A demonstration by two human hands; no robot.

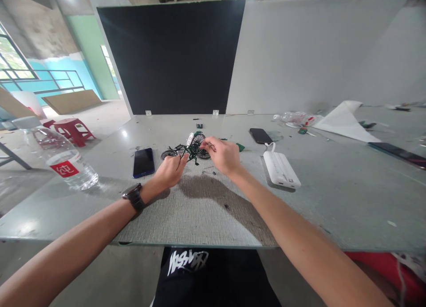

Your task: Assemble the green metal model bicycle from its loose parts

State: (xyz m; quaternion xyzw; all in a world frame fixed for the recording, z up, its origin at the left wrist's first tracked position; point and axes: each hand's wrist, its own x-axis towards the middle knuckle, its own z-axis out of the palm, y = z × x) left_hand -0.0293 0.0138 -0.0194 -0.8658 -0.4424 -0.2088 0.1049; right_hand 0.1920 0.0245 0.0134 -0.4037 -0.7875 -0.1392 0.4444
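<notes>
A small model bicycle (199, 143) with black spoked wheels and a dark green frame lies on the table between my hands. My left hand (171, 168), with a black watch on its wrist, pinches part of the bicycle's frame. At the rear wheel, my right hand (223, 155) has its fingertips pressed together on a thin, small piece that I cannot make out. A white slotted part shows on the upper side of the bicycle. Small dark bits (214, 173) lie on the table just below the bicycle.
On the left stand a water bottle (68, 165) and a dark phone (143, 162). To the right are another phone (260, 135) and a white power bank (281, 168) with a cable. Farther right lie a crumpled plastic wrapper (296, 118) and white paper (346, 120). A black panel (173, 56) rises behind.
</notes>
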